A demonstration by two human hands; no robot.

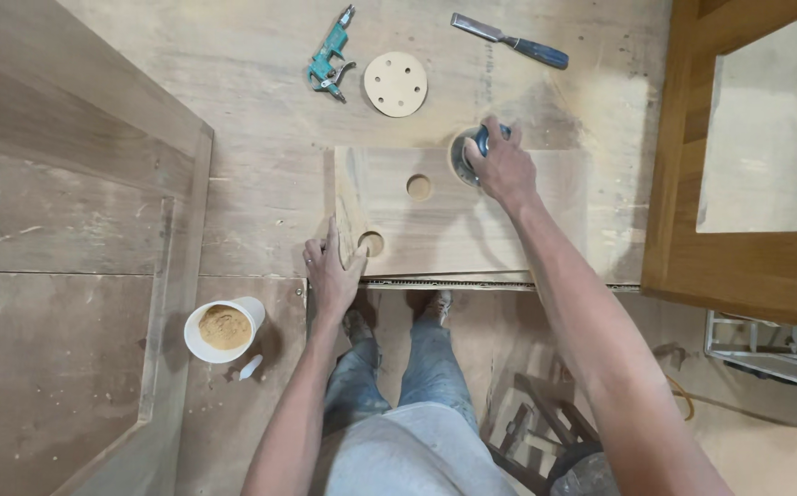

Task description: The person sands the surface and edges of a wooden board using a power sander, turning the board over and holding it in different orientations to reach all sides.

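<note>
A wooden board [472,216] with two round holes lies flat at the near edge of the workbench [260,101], its near long side running along that edge. The right hand [501,167] is closed over a round orbital sander [468,152] that sits on the board's far edge, right of the upper hole [418,186]; the fingers wrap the tool's blue top and hide most of it. The left hand [332,268] rests flat, fingers together and extended, against the board's left end near its near corner, just beside the lower hole [372,243], gripping nothing. Beyond the board, toward the far edge of the workbench, a loose sanding disc [395,84] with small holes lies flat, with a teal air blow gun [328,61] just left of it and a blue-handled chisel [508,40] well to the right. None of these touches the board or either hand. A large wooden panel [58,230] covers the bench's left side, and at its near right corner stands a white cup [224,329] of sawdust-coloured filler with a small white object beside it. On the right a wooden frame [692,248] overhangs the bench's right edge, close to the board's right end. Below the near edge the person's jeans and shoes show on the floor.
</note>
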